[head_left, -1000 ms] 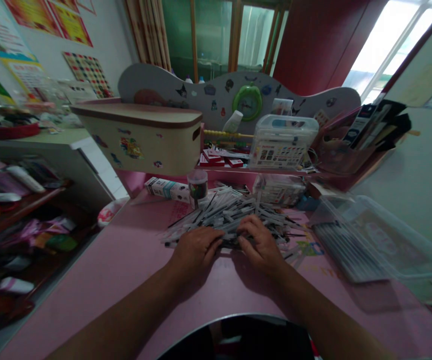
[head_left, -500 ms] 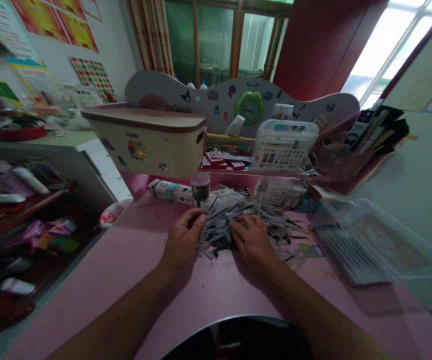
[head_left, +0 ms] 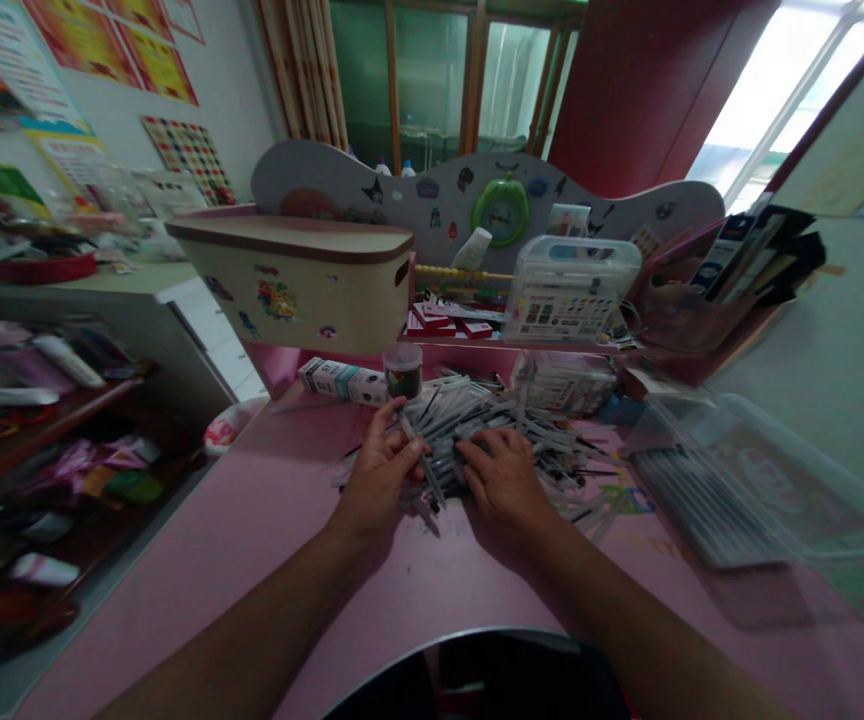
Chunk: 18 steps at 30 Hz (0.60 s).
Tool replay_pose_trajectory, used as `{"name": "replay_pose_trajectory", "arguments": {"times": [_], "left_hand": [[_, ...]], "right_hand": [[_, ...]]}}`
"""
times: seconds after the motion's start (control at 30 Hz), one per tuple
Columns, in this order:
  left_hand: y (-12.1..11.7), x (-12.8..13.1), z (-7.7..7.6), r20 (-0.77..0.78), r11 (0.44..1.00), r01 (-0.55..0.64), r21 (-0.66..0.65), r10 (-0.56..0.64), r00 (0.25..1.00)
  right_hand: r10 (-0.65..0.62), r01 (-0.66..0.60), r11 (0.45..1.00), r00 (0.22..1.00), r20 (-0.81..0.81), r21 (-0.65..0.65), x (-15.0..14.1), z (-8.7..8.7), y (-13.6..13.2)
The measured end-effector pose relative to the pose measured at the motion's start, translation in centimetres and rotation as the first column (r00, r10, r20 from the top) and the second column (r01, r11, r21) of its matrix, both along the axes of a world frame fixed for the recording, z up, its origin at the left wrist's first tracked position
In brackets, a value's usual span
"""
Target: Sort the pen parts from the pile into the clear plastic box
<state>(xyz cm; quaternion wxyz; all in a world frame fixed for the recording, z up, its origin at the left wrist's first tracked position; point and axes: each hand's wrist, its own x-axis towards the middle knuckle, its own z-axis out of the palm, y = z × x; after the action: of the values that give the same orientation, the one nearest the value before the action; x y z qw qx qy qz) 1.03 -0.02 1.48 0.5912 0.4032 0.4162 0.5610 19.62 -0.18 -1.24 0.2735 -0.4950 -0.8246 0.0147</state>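
A heap of slim clear pens point(head_left: 469, 410), many with dark ends, lies loose on the pink desk. At its left side my left hand point(head_left: 379, 470) is closed on one pen point(head_left: 432, 475), which slants between thumb and fingers down to the right. My right hand point(head_left: 503, 475) lies on the front of the heap, fingers bent and closed over pens there; its fingertips partly hide what they grip. To the right, a clear plastic box point(head_left: 792, 480) has a row of similar pens point(head_left: 702, 500) lined up beside it or at its near side.
A clear cup point(head_left: 403, 372) and a long printed carton point(head_left: 342, 380) stand behind the heap. Above is a shelf with a lidded cream bin point(head_left: 289, 290), a clear carry case point(head_left: 571, 290) and a green clock point(head_left: 500, 213). The desk point(head_left: 252, 560) has an open left edge.
My left hand has turned and lifted slightly, and a pen now shows clearly in its fingers. My right hand has stayed almost in place on the heap.
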Motion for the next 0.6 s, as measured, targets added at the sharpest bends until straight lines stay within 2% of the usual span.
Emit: {"name": "replay_pose_trajectory", "arguments": {"times": [0.2,0.37,0.47,0.6], "left_hand": [[-0.1,0.2,0.0,0.046,1.000,-0.008,-0.014,0.009,0.999],[0.3,0.0,-0.1,0.197,0.990,0.015,-0.137,0.013,0.980],[0.6,-0.2,-0.4,0.288,0.975,0.031,-0.220,0.035,0.957],[0.8,-0.5,-0.7,0.337,0.971,0.001,-0.238,0.081,0.938]], "right_hand": [[0.003,0.007,0.999,0.980,-0.197,0.053,0.2,1.1,-0.6],[0.000,0.016,0.999,0.920,-0.392,0.038,0.7,1.7,-1.5],[-0.003,0.003,1.000,0.910,-0.414,0.000,0.9,1.6,-1.7],[-0.047,0.039,0.999,0.918,-0.393,-0.027,0.8,1.3,-1.5]]}}
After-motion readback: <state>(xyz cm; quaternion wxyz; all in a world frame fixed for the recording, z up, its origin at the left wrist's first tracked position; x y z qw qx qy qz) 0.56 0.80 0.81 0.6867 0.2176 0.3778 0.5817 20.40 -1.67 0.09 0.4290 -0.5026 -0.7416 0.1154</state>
